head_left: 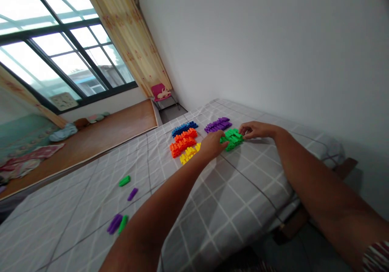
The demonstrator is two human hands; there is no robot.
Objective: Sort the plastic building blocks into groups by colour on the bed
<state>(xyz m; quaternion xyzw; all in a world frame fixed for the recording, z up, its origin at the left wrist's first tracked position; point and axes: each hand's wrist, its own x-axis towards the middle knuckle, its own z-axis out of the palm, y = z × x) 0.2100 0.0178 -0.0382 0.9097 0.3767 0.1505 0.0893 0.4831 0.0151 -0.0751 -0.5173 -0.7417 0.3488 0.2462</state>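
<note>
A cluster of green plastic blocks point(232, 139) lies on the checked bedsheet between my two hands. My left hand point(212, 144) curls its fingers against the left side of the cluster, partly covering it. From the other side, the bent fingers and thumb of my right hand point(255, 130) close on the right end of the green blocks. Just beyond are purple blocks point(218, 125) in a row. Left of my hands lie groups of yellow blocks point(189, 154), orange blocks point(183, 141) and blue blocks point(184, 128); my left hand and forearm hide part of the yellow ones.
Loose pieces lie nearer on the checked sheet point(82, 211): a green block point(124, 181), a purple block point(133, 194), and a purple and green bunch point(114, 224). A white wall point(267, 53) borders the bed on the right. A pink chair point(159, 90) stands beyond, near the window.
</note>
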